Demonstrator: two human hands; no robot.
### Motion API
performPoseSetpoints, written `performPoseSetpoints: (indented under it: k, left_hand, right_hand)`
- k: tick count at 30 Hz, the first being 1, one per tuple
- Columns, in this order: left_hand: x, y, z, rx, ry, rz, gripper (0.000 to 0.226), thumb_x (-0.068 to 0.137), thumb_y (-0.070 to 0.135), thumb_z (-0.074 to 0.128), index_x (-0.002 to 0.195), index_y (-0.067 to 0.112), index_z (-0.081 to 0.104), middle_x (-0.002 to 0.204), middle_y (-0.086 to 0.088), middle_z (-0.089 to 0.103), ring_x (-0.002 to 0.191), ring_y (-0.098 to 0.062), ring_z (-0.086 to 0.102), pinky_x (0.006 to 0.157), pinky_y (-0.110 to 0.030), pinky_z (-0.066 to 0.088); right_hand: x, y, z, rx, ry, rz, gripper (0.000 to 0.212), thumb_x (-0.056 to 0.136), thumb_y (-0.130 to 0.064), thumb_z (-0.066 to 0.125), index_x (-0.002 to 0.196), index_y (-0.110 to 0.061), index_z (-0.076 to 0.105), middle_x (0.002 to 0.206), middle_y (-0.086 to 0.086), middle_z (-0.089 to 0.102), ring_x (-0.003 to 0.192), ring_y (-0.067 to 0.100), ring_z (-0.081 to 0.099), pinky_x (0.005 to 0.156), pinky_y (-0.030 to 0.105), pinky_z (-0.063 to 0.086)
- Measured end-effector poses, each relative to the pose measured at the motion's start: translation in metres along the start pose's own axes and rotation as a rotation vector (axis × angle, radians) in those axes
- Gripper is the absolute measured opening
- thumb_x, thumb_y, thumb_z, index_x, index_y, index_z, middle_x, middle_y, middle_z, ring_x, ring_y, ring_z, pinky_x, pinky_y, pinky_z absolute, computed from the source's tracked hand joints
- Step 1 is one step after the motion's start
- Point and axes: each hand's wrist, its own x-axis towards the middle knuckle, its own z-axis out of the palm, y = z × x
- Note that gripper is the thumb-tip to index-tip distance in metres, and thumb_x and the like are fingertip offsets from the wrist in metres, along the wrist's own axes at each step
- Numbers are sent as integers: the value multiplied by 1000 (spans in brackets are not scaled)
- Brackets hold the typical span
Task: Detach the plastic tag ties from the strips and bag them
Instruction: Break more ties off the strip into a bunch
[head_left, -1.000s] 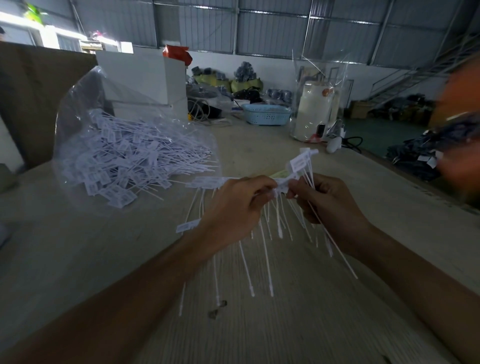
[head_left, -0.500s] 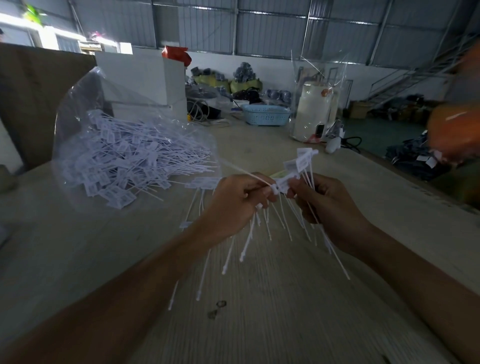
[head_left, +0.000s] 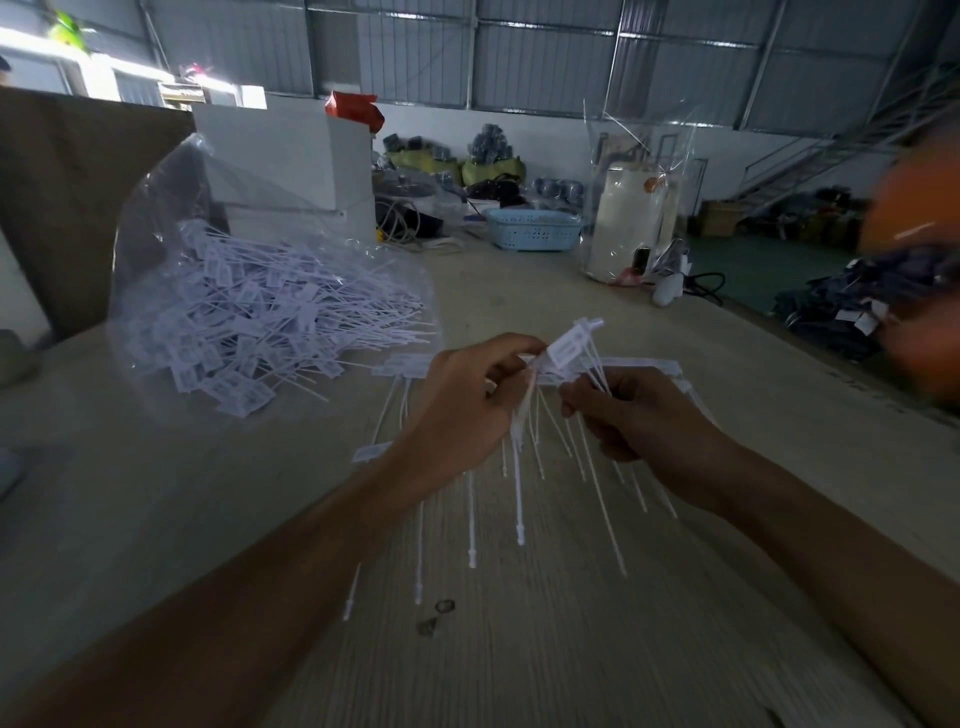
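Note:
Both hands work over the middle of the wooden table (head_left: 519, 649). My left hand (head_left: 462, 405) pinches a white plastic tag tie (head_left: 519, 467) whose thin tail hangs down. My right hand (head_left: 639, 410) grips a bunch of white tag ties on a strip (head_left: 569, 348), flat tag heads up, tails fanning downward. The two hands almost touch at the fingertips. A clear plastic bag (head_left: 156, 218) lies to the left, holding a heap of detached white tag ties (head_left: 260, 317). More tag strips (head_left: 400, 366) lie on the table behind my left hand.
White boxes (head_left: 285, 161) stand behind the bag. A blue basket (head_left: 535, 228) and a white cylinder in clear wrap (head_left: 628, 218) sit at the table's far end. A blurred person in orange (head_left: 919, 260) is at the right edge, beside dark clothing (head_left: 831, 317).
My left hand has shifted slightly up and right, and the tie it pinches now hangs straight down. The person at the right has moved.

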Motion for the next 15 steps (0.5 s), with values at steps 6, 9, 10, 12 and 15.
performPoseSetpoints:
  k: [6,9,10,12,15]
  left_hand:
    - [-3,2,2,14,15,14,25,92,28,62,113,20,73,79,21,67,78,6,64,69,-11,49]
    - [-2,0,1,23,24,38,25,94,25,62,114,17,73,90,12,73,81,1,67,71,-18,54]
    - [-1,-2,0,22,26,44,23,94,20,64,115,16,73,95,8,75,83,-1,68,72,-23,56]
    - [0,-7,1,7,29,53,22,94,12,66,115,13,74,101,3,76,88,-5,70,75,-27,57]
    - [1,-11,2,-52,58,36,21,95,10,62,111,12,75,101,6,75,87,10,65,76,-11,49]
  right_hand:
    - [5,-3,-1,368,13,90,27,103,-25,45,78,-18,41,62,0,36,49,11,24,43,22,21]
    - [1,-1,2,346,-64,135,24,105,-35,42,90,-17,42,66,3,48,47,12,31,42,22,25]
    - [0,0,3,342,-83,137,24,105,-36,42,91,-17,43,66,4,50,45,12,32,42,21,26]
    - [-2,0,3,328,-106,124,24,105,-38,41,91,-18,44,63,4,45,43,12,29,41,18,24]
    - [-1,0,-1,254,-114,103,27,104,-40,41,92,-17,49,60,-2,31,46,10,22,40,18,21]
